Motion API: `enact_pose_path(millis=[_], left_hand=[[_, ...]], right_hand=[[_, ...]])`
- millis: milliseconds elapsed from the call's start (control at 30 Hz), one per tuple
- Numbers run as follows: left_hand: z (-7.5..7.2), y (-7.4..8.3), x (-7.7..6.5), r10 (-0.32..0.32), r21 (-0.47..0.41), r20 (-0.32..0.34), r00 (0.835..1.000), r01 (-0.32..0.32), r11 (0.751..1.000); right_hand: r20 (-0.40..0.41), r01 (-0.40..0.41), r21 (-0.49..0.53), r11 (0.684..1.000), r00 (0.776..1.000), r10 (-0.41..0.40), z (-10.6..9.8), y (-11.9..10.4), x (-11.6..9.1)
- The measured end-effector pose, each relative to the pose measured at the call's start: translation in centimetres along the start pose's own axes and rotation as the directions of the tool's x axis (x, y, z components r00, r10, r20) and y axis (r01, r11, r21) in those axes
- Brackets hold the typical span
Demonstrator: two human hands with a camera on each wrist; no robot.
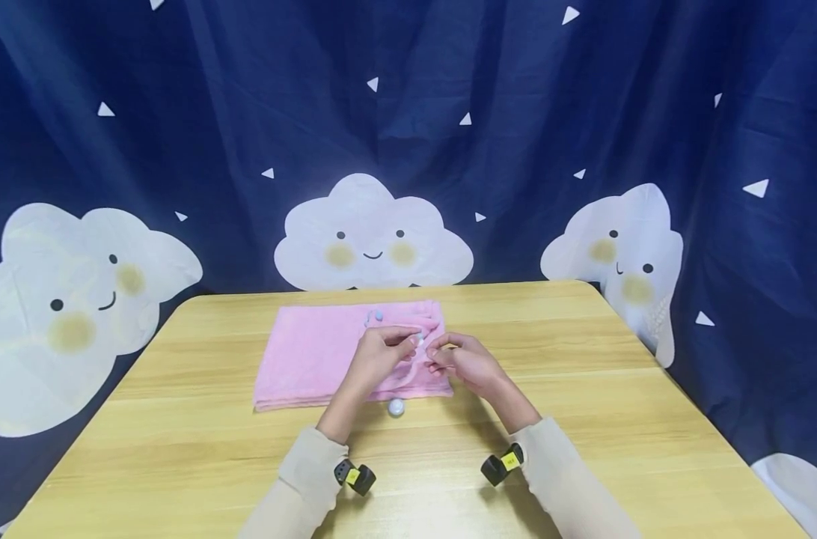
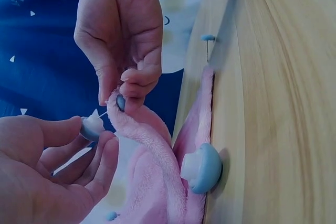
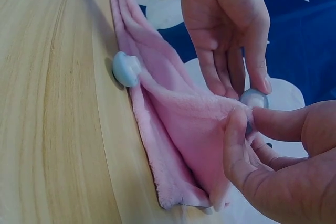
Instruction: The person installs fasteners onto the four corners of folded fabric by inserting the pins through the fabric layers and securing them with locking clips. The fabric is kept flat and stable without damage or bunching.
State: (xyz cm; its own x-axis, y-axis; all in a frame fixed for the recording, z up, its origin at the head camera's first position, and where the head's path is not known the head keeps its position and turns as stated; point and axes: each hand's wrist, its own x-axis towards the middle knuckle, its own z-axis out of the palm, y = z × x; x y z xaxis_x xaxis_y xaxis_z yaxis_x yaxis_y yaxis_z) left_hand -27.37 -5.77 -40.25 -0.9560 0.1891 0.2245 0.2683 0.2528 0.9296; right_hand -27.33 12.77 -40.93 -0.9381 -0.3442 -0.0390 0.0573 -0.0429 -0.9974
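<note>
A folded pink fleece blanket (image 1: 314, 348) lies on the table, its right part lifted between the hands. My left hand (image 1: 375, 355) pinches a round blue-and-white fastener cap (image 2: 92, 128) beside the raised blanket edge. A thin pin (image 2: 103, 114) shows between this cap and the fleece. With thumb and fingers, my right hand (image 1: 467, 363) pinches the blanket edge, where a dark blue pin head (image 2: 121, 102) sits against the fleece. A second blue-and-white cap (image 1: 396, 407) rests on the wood by the blanket's near edge.
Another blue-headed pin (image 2: 208, 38) stands out beyond the fleece edge in the left wrist view. Small blue pieces (image 1: 378, 315) lie on the blanket's far part. The wooden table (image 1: 583, 419) reaches a dark blue curtain (image 1: 408, 142) with printed clouds.
</note>
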Motion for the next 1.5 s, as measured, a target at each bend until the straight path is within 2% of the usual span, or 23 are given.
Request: enact_pose_path(millis=[300,700,1100,1300,1500], left_hand=[[0.04,0.15,0.19,-0.026,0.012,-0.010,1.000,0.026,1.000],[0.30,-0.01,0.30,0.038,0.046,-0.046,0.998,-0.036,0.998],[0.45,-0.23,0.33,0.040,0.054,-0.059,0.997,-0.037,0.998],[0.42,-0.30,0.36,0.005,0.052,-0.053,0.999,-0.002,0.999],[0.44,-0.57,0.41,-0.014,0.004,-0.045,0.999,0.014,1.000]], right_hand=[[-0.003,-0.009,0.005,1.000,1.000,0.009,-0.10,-0.01,0.09],[0.007,-0.022,0.032,0.999,1.000,0.022,-0.08,0.16,0.14],[0.008,-0.029,0.026,0.999,1.000,0.028,-0.05,0.11,0.12],[0.003,-0.022,0.027,0.999,1.000,0.022,-0.08,0.13,0.13],[-0.001,-0.018,0.033,0.999,1.000,0.018,-0.06,0.09,0.14]])
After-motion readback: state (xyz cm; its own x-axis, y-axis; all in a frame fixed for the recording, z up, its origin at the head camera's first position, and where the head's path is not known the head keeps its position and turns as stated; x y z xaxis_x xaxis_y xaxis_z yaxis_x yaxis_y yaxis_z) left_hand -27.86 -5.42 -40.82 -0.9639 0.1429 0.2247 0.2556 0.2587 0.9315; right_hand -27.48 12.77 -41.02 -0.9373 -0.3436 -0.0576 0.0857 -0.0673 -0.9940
